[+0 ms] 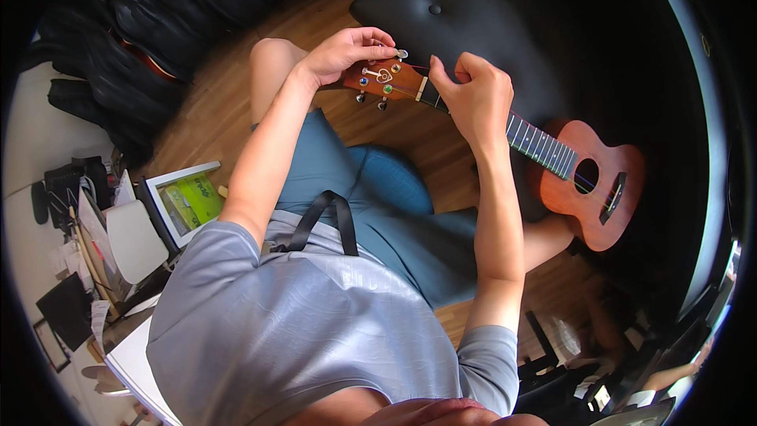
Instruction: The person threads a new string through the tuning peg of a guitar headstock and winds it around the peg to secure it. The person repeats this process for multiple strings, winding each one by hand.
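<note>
A brown ukulele (564, 191) lies slantwise across my lap, its body at the right and its headstock (404, 84) up toward the left. My left hand (344, 55) is closed, thumb and fingers pinching a tuning peg (402, 54) on the headstock's far edge. Over the upper neck, my right hand (482, 99) has its fingers curled and thumb raised. A thin reddish string stretches from the headstock toward that hand; its grip on the string is partly hidden. Other tuning pegs with coloured centres sit along the headstock.
A black padded seat (473, 24) stands beyond the neck. Below the headstock is a round blue cushioned thing (392, 181). At left, a white-framed tray (181, 199) holds a green packet (197, 196), beside a cluttered desk. Black draped material (150, 8) fills the upper left.
</note>
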Motion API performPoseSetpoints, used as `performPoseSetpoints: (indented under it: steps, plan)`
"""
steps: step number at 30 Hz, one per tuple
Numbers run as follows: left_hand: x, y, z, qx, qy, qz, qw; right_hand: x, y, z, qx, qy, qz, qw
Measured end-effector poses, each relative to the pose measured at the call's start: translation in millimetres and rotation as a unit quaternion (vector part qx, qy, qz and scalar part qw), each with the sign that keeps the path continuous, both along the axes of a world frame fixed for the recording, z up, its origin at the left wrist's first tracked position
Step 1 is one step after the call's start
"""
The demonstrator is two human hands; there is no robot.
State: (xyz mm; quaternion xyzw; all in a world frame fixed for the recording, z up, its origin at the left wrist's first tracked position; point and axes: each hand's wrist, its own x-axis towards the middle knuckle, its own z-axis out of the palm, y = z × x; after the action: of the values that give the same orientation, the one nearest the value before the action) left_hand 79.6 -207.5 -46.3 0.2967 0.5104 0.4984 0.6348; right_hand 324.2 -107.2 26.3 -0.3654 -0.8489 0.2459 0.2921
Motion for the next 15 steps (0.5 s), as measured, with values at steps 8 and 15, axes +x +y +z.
performPoseSetpoints:
  steps: [8,15]
  plan:
    - [1.2,-2.2,-9.2,0.016,-0.012,0.055,0.998,3.5,-8.1,-3.4,0.051,-0.074,-0.077,0.993]
    - [4.3,-2.2,-25.3,0.043,-0.011,0.060,0.997,7.0,-5.0,-9.5,-0.034,-0.031,-0.070,0.997]
